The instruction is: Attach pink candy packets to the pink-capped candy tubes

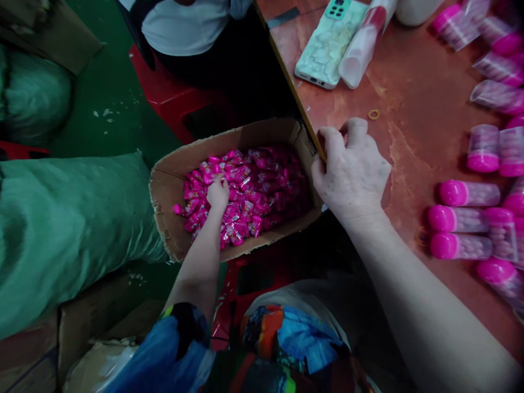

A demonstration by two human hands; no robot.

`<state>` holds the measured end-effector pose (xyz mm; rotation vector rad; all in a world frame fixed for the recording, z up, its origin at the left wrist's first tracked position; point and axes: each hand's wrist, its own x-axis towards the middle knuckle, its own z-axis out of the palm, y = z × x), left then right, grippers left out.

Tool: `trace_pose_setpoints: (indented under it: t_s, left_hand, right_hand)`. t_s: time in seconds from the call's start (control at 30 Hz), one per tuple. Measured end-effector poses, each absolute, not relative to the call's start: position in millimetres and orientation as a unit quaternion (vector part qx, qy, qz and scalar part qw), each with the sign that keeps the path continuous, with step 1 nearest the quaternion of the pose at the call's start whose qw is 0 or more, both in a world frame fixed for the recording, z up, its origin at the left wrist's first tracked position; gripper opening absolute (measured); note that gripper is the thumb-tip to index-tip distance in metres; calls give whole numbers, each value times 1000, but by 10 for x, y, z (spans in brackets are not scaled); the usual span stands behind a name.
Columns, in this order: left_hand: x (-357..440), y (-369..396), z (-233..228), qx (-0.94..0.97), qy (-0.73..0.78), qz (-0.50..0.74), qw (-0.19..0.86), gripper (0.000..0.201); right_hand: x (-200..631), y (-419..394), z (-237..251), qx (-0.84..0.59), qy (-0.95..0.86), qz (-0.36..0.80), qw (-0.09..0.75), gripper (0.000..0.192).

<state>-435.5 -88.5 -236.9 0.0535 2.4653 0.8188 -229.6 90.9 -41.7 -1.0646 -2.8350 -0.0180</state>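
My left hand (218, 192) reaches down into a cardboard box (170, 177) below the table's edge. Its fingers are curled at the top of a heap of small, shiny pink packets (241, 210) with printed wrappers; what they hold, if anything, is hidden. My right hand (354, 164) grips the edge of the reddish-brown table (413, 142), its thumb over the side and its fingers bent on the top. A yellow rubber band (373, 114) lies just beyond this hand.
Clear tubes with pink caps (460, 218) lie along the table's right side. A phone (329, 43) and a rolled plastic sleeve (362, 49) are at the back. Left of the box rests a large green sack (77, 218). Another person (186, 27) sits on a red stool (164, 98).
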Motion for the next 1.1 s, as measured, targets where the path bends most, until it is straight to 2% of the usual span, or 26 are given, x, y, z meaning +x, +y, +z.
trace_pose_setpoints:
  t_s: [0.17,0.3,0.57,0.73,1.0,1.1]
  left_hand:
    - [-4425,-830,-2519,56,961,209,174,34]
    - [-4241,-791,-2633,128,959,158,197,24]
    - [-4325,-734,-2717,264,938,83,209,31]
    - [-4365,-686,-2750,312,923,61,218,24]
    - [-4267,-633,-2662,293,926,72,228,35]
    - [-4083,-469,-2607,270,922,107,256,31]
  right_hand:
    - [-2299,904,-423,-351,-934,-19,61,44]
    - [-2308,905,-424,-355,-933,-19,59,44]
    - [-2310,906,-420,-358,-932,-15,51,45]
    - [-2305,907,-431,-352,-934,-28,54,46]
    - [-2313,907,-416,-359,-932,-8,47,46]
    - [-2313,902,-391,-360,-932,2,40,45]
